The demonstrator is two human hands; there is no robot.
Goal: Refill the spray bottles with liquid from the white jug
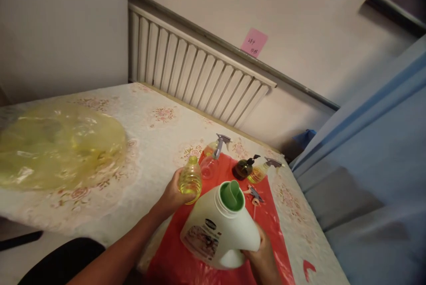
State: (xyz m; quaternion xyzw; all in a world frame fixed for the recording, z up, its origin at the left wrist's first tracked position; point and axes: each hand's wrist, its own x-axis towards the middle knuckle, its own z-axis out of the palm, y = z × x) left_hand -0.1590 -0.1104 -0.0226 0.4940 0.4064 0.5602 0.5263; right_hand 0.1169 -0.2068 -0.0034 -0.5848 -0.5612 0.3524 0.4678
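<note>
Holding a green-spouted white jug point(218, 229) and yellow bottle point(191, 181), how full unclear.

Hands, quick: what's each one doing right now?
Left hand: closed around a see-through yellow bottle.
Right hand: closed on the large white jug.

A bag point(63, 152) lies at the left on the table point(146, 174). To its right, a sheet point(173, 245) runs from near to far. Above it, the left hand point(173, 194) has a bottle point(191, 183), left of the jug point(203, 227) in the right hand point(264, 249). Beyond, left to right: two spray bottles point(208, 168), a pump bottle point(242, 170), another spray bottle point(257, 174). A radiator point(196, 72) is behind the table, a curtain point(372, 143) right.
</note>
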